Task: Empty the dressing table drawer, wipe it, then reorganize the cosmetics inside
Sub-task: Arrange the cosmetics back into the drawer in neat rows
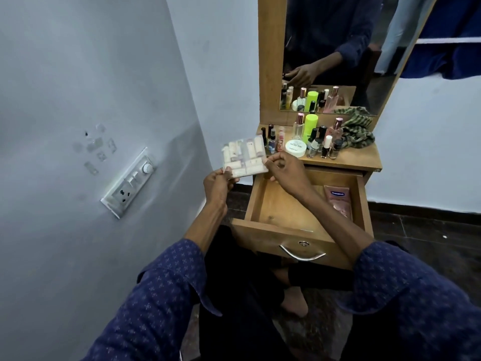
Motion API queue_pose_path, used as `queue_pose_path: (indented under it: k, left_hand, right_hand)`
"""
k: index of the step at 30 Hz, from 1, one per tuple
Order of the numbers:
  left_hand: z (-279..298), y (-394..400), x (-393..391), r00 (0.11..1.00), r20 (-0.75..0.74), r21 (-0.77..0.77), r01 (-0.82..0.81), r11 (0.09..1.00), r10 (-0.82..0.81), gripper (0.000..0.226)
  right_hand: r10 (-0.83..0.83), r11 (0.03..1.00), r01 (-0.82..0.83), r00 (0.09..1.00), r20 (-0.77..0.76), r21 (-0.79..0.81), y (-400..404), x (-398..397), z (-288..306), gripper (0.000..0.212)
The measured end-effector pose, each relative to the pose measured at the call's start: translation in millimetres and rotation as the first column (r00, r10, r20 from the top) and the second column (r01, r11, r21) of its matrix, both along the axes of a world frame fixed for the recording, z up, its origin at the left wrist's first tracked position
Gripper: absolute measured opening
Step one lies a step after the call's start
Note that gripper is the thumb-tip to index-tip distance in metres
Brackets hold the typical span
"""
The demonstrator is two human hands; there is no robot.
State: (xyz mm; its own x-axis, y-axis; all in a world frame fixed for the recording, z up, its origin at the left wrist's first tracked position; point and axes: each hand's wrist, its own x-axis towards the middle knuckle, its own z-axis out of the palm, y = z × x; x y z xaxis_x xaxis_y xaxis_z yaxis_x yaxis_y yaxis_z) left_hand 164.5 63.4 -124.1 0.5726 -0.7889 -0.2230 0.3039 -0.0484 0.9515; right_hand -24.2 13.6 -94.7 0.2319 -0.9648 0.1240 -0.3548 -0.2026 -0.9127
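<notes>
Head view: at right of centre, a pink tube reading "Vaseline" lies in the open drawer. The white jar on the tabletop has unreadable print. At centre, the left hand and right hand pinch a clear plastic cosmetics case by its lower corners, fingers curled, above the drawer's left rear corner.

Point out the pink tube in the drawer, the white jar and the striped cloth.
pink tube [338,201]: head view, middle of its body.
white jar [295,148]: head view, centre of its lid.
striped cloth [358,135]: head view, middle of the bundle.
</notes>
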Motion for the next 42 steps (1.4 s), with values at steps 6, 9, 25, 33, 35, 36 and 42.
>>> queue_pose_path:
  k: [6, 9, 25, 33, 35, 36, 42]
  left_hand:
    - [-9, 7, -23, 0.976, 0.12, 0.056, 0.174, 0.983, -0.179, 0.007]
    - [-15, 6, -34, 0.921, 0.265, 0.177, 0.245, 0.953, -0.286, 0.018]
    - [-42, -26, -49, -0.135, 0.869, 0.494, 0.311, 0.812, -0.476, 0.053]
    - [-48, -25, -51, -0.233, 0.861, 0.502, 0.254, 0.827, -0.451, 0.044]
    - [-48, -25, -52, -0.241, 0.862, 0.499, 0.251, 0.829, -0.446, 0.042]
    - [-48, -25, -53, -0.253, 0.859, 0.502, 0.242, 0.83, -0.445, 0.041]
    - [-49, -25, -55, -0.263, 0.85, 0.513, 0.219, 0.83, -0.456, 0.041]
  right_hand:
    - [-0.067, 0.979, 0.032, 0.983, 0.17, 0.203, 9, -34, -19, 0.018]
    - [-0.146, 0.95, 0.076, 0.965, 0.218, 0.302, 14, -54, -35, 0.018]
    - [-0.373, 0.778, 0.301, 0.928, 0.02, 0.552, -19, -67, -88, 0.01]
    - [-0.319, 0.846, 0.279, 0.948, 0.012, 0.454, -23, -63, -103, 0.024]
    - [-0.268, 0.905, 0.278, 0.96, -0.075, 0.321, -22, -66, -106, 0.029]
    - [-0.235, 0.925, 0.258, 0.965, -0.115, 0.279, -21, -66, -107, 0.029]
    - [-0.09, 0.954, 0.17, 0.949, -0.302, 0.248, -14, -67, -100, 0.026]
